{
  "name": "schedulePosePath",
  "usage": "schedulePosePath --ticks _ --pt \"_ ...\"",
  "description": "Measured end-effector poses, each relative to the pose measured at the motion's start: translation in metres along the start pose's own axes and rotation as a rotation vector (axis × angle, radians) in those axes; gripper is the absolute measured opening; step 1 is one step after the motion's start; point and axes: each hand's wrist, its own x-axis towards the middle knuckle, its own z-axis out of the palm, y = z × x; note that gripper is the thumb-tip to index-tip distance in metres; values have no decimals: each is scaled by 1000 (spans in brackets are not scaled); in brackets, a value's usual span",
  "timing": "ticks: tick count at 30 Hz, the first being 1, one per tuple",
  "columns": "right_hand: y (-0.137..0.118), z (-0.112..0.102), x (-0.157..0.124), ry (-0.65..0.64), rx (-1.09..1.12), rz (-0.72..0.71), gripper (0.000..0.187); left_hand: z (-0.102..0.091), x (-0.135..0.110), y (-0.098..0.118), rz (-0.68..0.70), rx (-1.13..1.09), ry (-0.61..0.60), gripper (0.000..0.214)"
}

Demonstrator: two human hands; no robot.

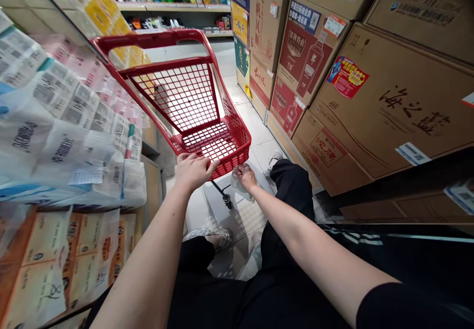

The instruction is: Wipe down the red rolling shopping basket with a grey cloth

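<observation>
A: Where's the cart [177, 97]?
B: Mid-aisle, ahead of the person. Red mesh, top bar at the far side, a wheel [227, 201] showing under the near edge.
A: Left hand [194, 168]?
B: On the cart's near edge, fingers laid over it. Can't tell if it's clenched.
A: Right [244, 173]?
B: Right hand's just beside the near right corner, fingers closed on some clear plastic [239, 184]. Can't tell if it touches the cart.
A: Around that?
B: Stacked cartons [370, 107] along the right. White packs [85, 146] left, orange packs [87, 240] near left below them, yellow packs [105, 11] far left. Stocked shelves [170, 7] at the far end.
</observation>
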Motion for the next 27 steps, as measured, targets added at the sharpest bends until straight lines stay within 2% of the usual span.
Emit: schedulePosePath --ticks 3,5,9,11,13,19,24,27 --pt "7 -8 -5 -111 -20 -32 29 -1 3 -3 8 13 -24 61" --pt "11 -11 -11 -113 -25 1 31 -1 6 -4 18 5 -28 61" --pt "11 -13 -13 123 -26 171 35 0 11 -3 10 -17 -23 61" --pt "9 -14 -5 224 -26 188 35 0 12 -3 10 -21 -25 61" --pt "7 -14 4 269 -19 181 35 0 13 -3 17 -20 -34 61" --pt "6 -11 19 160 18 135 34 0 13 -6 16 3 -42 60" --pt "9 -24 7 43 8 73 31 2 16 -10 26 3 -43 60" --pt "1 -26 -1 65 -17 36 32 1 19 -8 13 17 -45 60"
